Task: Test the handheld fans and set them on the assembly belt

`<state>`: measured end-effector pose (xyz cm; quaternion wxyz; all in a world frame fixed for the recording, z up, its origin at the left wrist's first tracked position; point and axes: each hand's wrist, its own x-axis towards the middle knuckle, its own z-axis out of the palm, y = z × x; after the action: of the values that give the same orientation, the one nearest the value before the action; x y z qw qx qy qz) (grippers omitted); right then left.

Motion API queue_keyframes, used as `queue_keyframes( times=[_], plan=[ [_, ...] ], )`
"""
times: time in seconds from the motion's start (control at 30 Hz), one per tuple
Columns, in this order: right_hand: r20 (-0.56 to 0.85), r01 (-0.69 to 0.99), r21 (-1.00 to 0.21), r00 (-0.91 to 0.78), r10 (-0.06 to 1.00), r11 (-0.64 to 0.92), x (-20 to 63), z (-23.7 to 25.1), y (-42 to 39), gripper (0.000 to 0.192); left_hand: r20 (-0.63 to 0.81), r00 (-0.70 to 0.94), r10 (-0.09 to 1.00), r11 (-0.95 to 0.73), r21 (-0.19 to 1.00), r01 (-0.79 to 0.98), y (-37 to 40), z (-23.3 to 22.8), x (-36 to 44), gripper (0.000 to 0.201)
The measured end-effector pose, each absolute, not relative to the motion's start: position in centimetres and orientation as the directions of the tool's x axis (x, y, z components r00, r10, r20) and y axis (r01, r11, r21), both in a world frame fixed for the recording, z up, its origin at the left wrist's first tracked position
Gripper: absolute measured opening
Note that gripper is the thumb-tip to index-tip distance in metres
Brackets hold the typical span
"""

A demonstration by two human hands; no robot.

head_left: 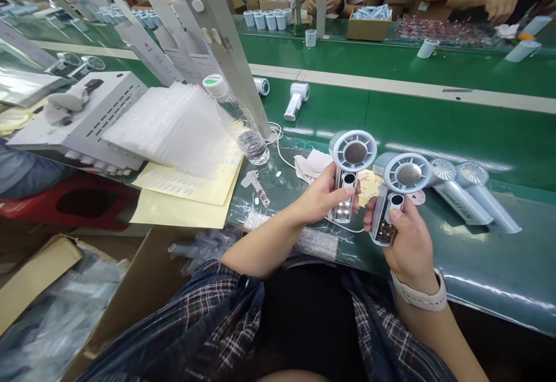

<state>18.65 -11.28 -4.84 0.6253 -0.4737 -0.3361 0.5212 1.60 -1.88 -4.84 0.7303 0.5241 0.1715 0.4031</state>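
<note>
My left hand (pixel 324 197) is wrapped round the handle of a light-blue handheld fan (pixel 355 150), its round vaned head tilted up toward me. A second handheld fan (pixel 403 172) is in my right hand (pixel 410 234), the thumb lying on the handle just below a dark oval. Both handles have shiny dark fronts, partly covered by my fingers. The two fans are side by side above the bench edge. Right of them, two more handheld fans (pixel 463 199) lie on the bench, one handle printed "Speed FAN". A crumpled white cloth (pixel 313 164) is behind my left hand.
A water bottle (pixel 243 124) stands by a slanted metal post (pixel 230 46). Bubble-wrap sheets (pixel 169 124) and yellow sticker sheets (pixel 182 202) lie left. Another fan (pixel 297 101) rests on the green conveyor (pixel 408 121). Across it, other people's hands work near boxes. An open carton (pixel 125 295) sits below left.
</note>
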Motion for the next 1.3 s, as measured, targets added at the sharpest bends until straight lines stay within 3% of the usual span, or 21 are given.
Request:
queue_keyframes(
  times=[0.27,0.43,0.53,0.67,0.9,1.03,1.2,1.3],
  plan=[
    [-0.082,-0.336,-0.942,0.248,0.965,0.007,18.7,-4.5,-11.2,0.025,0.121,0.602,0.789,0.110,0.937,-0.332,-2.0,-4.7,1.4,0.060],
    [-0.102,-0.494,-0.869,0.129,0.986,-0.025,18.9,-4.3,-10.8,0.039,0.002,0.501,0.866,0.156,0.949,-0.273,-2.2,-4.6,1.4,0.079],
    [-0.119,-0.506,-0.860,0.081,0.990,-0.062,19.0,-4.2,-10.6,0.052,-0.040,0.534,0.845,0.237,0.923,-0.305,-2.1,-5.1,1.4,0.064],
    [-0.145,-0.495,-0.867,0.166,0.975,-0.044,18.9,-4.3,-10.8,0.046,-0.006,0.505,0.863,0.190,0.930,-0.314,-2.2,-5.4,1.1,0.053],
    [-0.101,-0.445,-0.895,0.282,0.954,0.037,19.1,-3.9,-12.1,0.032,0.136,0.602,0.787,0.200,0.866,-0.457,-2.8,-4.6,0.6,0.060],
    [-0.134,-0.476,-0.879,0.240,0.961,-0.003,19.0,-2.8,-11.7,0.031,0.103,0.613,0.784,0.242,0.858,-0.454,-2.7,-4.1,0.9,0.065],
    [-0.189,-0.547,-0.834,0.159,0.969,-0.073,18.7,-2.2,-10.8,0.035,0.061,0.754,0.654,0.393,0.824,-0.407,-2.9,-3.7,1.5,0.066],
    [-0.217,-0.561,-0.822,0.149,0.965,-0.098,18.5,-2.2,-10.6,0.038,0.076,0.766,0.639,0.415,0.804,-0.426,-2.9,-4.0,1.8,0.062]
  ],
)
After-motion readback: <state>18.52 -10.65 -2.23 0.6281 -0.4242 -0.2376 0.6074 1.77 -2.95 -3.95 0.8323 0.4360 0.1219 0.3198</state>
